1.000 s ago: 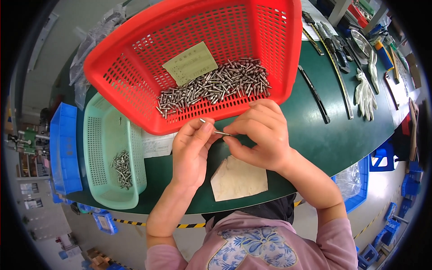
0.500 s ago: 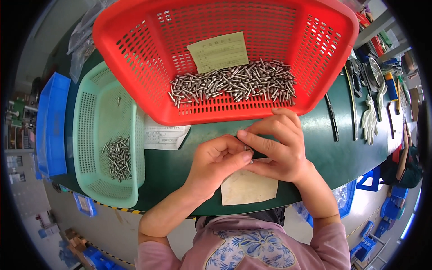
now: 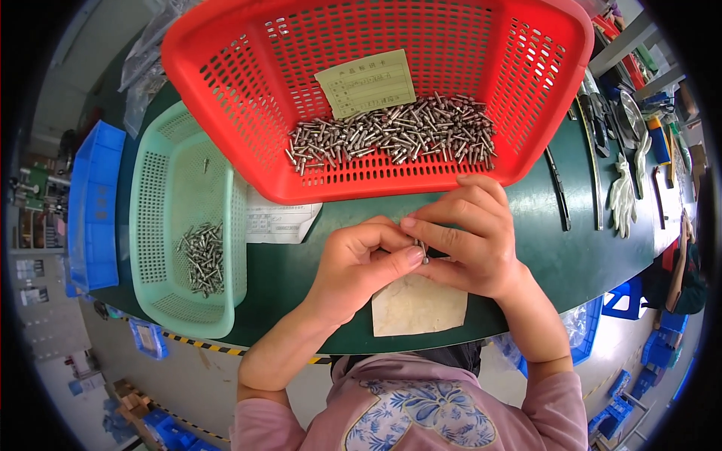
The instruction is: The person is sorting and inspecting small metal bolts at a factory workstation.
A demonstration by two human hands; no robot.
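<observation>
Both hands meet over the green surface (image 3: 571, 248), just below the red basket (image 3: 248, 98) of metal pins (image 3: 391, 139), the left hand (image 3: 361, 267) and the right hand (image 3: 466, 237) together pinching one small metal pin (image 3: 423, 252) between their fingertips, above a beige paper piece (image 3: 417, 308).

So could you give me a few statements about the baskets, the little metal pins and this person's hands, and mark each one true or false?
1. The large red plastic basket holds a heap of small metal pins. True.
2. The pale green plastic basket has nothing in it. False: a small pile of pins lies in it.
3. The left hand and the right hand meet at one small metal pin. True.
4. A yellowish paper slip lies in the green basket. False: it lies in the red basket.
</observation>
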